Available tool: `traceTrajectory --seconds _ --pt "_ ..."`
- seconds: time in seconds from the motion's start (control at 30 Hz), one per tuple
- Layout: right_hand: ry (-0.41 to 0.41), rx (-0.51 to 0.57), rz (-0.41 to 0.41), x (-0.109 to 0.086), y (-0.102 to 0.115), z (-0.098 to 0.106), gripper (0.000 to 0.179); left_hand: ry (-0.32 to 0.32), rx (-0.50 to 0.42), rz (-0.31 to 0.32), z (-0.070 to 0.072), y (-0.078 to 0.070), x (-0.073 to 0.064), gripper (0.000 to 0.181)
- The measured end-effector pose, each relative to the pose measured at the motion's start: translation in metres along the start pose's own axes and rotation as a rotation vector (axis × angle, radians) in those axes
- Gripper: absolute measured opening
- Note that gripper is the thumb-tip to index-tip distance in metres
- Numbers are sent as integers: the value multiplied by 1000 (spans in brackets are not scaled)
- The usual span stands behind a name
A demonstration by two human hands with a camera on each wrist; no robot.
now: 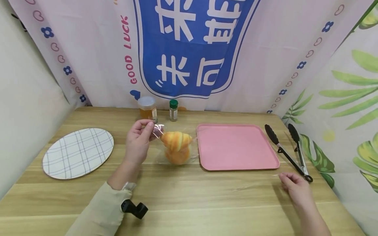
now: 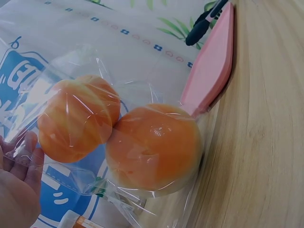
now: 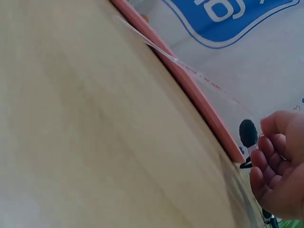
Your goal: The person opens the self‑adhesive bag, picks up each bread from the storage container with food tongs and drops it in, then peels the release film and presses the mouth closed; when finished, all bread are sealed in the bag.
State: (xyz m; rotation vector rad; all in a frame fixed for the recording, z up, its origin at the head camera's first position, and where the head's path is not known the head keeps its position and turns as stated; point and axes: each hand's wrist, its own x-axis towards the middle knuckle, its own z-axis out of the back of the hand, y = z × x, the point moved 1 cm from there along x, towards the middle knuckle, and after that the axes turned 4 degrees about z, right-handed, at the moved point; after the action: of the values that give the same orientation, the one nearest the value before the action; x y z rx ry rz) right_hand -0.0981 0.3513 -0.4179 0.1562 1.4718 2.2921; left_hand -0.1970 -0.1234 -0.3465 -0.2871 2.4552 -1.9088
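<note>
My left hand (image 1: 138,141) pinches the top of a clear plastic bag (image 1: 158,130) left of the tray. Inside the bag are a ridged, croissant-like bread roll (image 1: 177,139) and, below it, a round golden bun (image 2: 152,147). Both breads show large in the left wrist view, behind glossy, wrinkled film. At the right, near the tongs, my right hand (image 1: 296,190) pinches the end of a thin clear strip (image 3: 199,80) with small red print. The strip stretches leftward over the table and is barely visible in the head view.
A pink tray (image 1: 237,147) lies right of the bag, with black-tipped tongs (image 1: 271,134) beyond it. An oval checked mat (image 1: 78,153) is at the left. Toward the back stand a jar of amber contents (image 1: 147,111) and a small green-capped bottle (image 1: 173,112), before a hanging cloth (image 1: 103,65).
</note>
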Motion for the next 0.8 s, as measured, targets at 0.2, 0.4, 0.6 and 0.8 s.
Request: traceTrajectory --seconds 0.2,0.4,0.6,0.8 --pt "8 -361 94 4 -6 2 33 5 3 -4 0 -1 -1 13" --pt "56 -577 187 5 -7 5 31 8 -5 -13 0 0 -2 15" --pt "87 -668 129 6 -6 10 41 12 5 -14 0 0 -1 13" --pt "-86 -628 228 2 4 8 40 27 -4 -3 0 1 -1 13"
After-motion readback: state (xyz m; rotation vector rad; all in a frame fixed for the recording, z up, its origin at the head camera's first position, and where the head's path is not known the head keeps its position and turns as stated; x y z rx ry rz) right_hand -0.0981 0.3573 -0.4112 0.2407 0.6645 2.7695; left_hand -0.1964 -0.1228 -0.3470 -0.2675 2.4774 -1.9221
